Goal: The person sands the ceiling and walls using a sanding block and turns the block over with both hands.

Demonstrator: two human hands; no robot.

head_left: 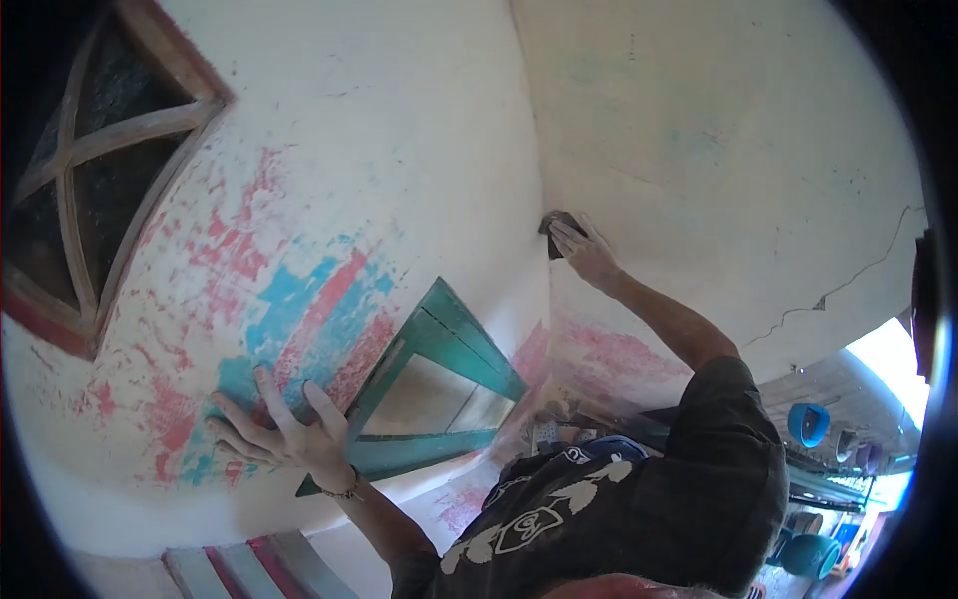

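Observation:
Flat against the patchy painted wall [329, 150], my left hand [289, 434] rests with its fingers spread and nothing in it. Pink and blue paint patches show around its fingertips. My right hand [589, 255] reaches to the corner where two walls meet. Under its fingers is a dark sheet of sandpaper [554, 238], pressed against the wall. The fingers lie over the sheet and hide part of it. A green wooden frame [399, 369] with a pale pane is set low between my hands.
A wooden lattice window [75, 155] is at the upper left. A crack [820, 302] runs across the right wall. Striped boards [249, 569] lie at the lower left. A rack with a blue cup [808, 425] and a teal pot [810, 556] stands at the lower right.

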